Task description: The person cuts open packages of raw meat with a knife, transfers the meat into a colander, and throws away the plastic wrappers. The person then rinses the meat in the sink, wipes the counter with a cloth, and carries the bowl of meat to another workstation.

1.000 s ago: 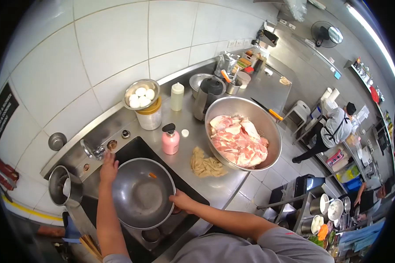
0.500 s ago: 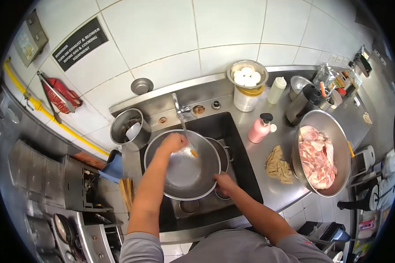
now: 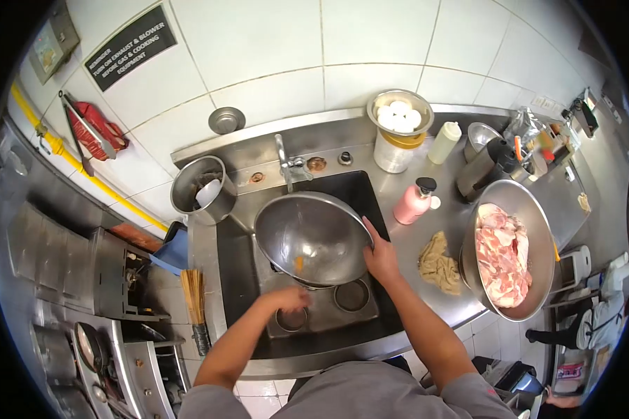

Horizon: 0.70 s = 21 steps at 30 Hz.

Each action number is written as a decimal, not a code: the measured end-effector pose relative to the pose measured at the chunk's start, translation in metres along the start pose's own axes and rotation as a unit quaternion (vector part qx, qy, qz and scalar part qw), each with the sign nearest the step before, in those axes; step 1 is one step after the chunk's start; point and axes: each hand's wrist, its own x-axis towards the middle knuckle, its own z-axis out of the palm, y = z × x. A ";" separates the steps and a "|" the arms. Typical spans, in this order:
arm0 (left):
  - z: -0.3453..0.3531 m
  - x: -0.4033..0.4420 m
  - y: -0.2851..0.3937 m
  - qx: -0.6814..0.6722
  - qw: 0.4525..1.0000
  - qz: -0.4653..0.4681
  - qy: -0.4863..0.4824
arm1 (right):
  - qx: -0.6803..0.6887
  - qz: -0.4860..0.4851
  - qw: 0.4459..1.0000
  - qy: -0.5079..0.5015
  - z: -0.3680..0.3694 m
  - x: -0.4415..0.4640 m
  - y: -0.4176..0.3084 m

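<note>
A large metal mixing bowl (image 3: 321,234) is tipped over the sink, its inside facing me. A small orange patch or piece (image 3: 298,264), too small to identify, shows low inside it. My right hand (image 3: 379,257) grips the bowl's right rim, thumb on the near side and the other fingers largely hidden. Just below the bowl's front edge is my left hand (image 3: 288,299), bent at the wrist and smeared by motion, so its fingers cannot be made out. The faucet (image 3: 284,157) stands behind the bowl, over the black sink basin (image 3: 241,314).
Left of the faucet stands a metal pot (image 3: 204,188). To the right are a pink pump bottle (image 3: 415,201), a crumpled cloth (image 3: 438,264) and a big bowl of raw meat (image 3: 544,230). A bowl of white eggs (image 3: 416,105) sits on a yellow-rimmed tub (image 3: 393,152).
The mixing bowl has gone from nearly level to tipped, shifting right. My left hand has left its inside and moved down toward me. My right hand has risen along with the rim.
</note>
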 end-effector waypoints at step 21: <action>0.049 -0.010 0.059 -0.731 0.522 0.350 0.265 | 0.041 -0.250 0.963 0.090 -0.154 -0.082 -0.085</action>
